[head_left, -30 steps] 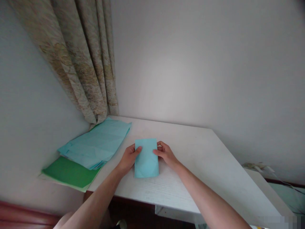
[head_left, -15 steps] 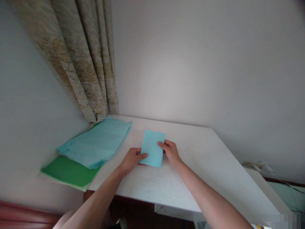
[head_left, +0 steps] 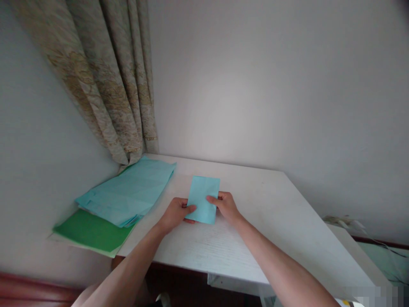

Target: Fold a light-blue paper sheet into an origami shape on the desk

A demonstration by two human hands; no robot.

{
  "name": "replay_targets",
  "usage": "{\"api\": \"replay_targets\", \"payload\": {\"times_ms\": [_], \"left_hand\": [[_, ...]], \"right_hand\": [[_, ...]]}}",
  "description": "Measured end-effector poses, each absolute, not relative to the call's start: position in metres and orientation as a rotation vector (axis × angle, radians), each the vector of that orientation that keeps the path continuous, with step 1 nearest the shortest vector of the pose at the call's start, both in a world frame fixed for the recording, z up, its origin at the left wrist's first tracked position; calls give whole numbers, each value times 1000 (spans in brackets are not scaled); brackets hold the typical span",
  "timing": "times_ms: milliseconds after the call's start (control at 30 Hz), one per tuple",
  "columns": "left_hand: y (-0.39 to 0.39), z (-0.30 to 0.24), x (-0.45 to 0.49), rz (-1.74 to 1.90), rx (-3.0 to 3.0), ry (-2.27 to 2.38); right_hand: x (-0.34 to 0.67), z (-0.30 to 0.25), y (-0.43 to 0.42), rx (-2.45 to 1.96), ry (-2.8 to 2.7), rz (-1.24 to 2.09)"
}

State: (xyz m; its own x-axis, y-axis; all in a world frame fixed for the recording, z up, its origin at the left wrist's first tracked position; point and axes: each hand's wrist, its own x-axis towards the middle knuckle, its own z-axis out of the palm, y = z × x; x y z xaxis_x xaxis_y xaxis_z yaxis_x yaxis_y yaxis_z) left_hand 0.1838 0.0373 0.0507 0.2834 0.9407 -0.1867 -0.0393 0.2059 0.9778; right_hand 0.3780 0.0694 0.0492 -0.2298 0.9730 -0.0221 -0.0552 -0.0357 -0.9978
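Note:
A folded light blue paper (head_left: 203,199) lies on the white wood-grain table (head_left: 265,221), tilted slightly, with its top leaning right. My left hand (head_left: 174,214) grips its left edge, the thumb over the paper and the fingertips showing beneath it. My right hand (head_left: 225,207) holds the right edge, its thumb resting on the paper. To the left, a stack of larger light blue paper sheets (head_left: 126,192) lies partly over a green sheet (head_left: 92,230), and neither hand touches them.
The table meets a white wall (head_left: 243,94) at the back, and a patterned beige curtain (head_left: 108,85) hangs in the far left corner. The green sheet overhangs the table's left edge. A white cable (head_left: 343,221) lies at the far right, lower down.
Both hands have carried the folded paper away from me across the table since the oldest frame. It has turned slightly, and its top now leans right.

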Motion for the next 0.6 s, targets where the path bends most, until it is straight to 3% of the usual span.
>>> {"api": "replay_targets", "payload": {"times_ms": [167, 400, 600], "left_hand": [[35, 52, 180, 720, 1199, 1020], [35, 46, 187, 856, 1188, 1059], [33, 47, 186, 796, 1332, 1081]], "right_hand": [[385, 47, 79, -1149, -1136, 1217], [377, 45, 69, -1048, -1301, 1491], [374, 47, 64, -1073, -1295, 1401]]}}
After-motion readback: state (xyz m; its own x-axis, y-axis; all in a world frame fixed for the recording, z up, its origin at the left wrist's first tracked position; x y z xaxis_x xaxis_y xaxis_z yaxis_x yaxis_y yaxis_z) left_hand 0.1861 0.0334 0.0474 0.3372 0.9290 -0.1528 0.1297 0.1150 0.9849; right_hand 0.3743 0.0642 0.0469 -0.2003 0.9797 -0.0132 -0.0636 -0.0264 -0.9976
